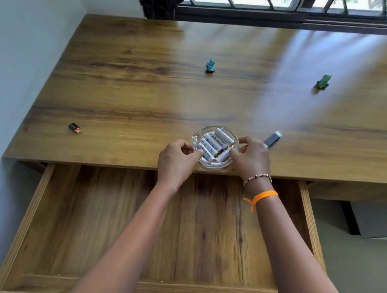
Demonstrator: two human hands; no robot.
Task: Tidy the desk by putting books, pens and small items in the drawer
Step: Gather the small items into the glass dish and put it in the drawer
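— Where's the glass dish (pixel 212 165)?

— Near edge of the worktop (pixel 127 81), right above the open drawer (pixel 111 222). White AA batteries (pixel 215 143) lie side by side in it. My left hand (pixel 176 161) pinches its left rim, fingers curled. My right hand (pixel 252 159) grips the right rim, thumb on the far side, fingertips over the near edge. Dish sits between both hands, base on the wood as far as I can tell.

— What else is out?

— Grey USB stick (pixel 273 138) just beyond my right hand, angled, cap end away from me. Small black-and-orange item (pixel 74 128) well to the left, near the worktop's front; too small to name. Teal figurine (pixel 210 65) further back, centre. Green figurine (pixel 323 82) further back, right. Those two are well apart.

— Wrists?

— Bead bracelet (pixel 258 177) and orange band (pixel 264 195) on the right.

— Drawer?

— Pulled out toward me, wooden floor showing beneath my forearms.
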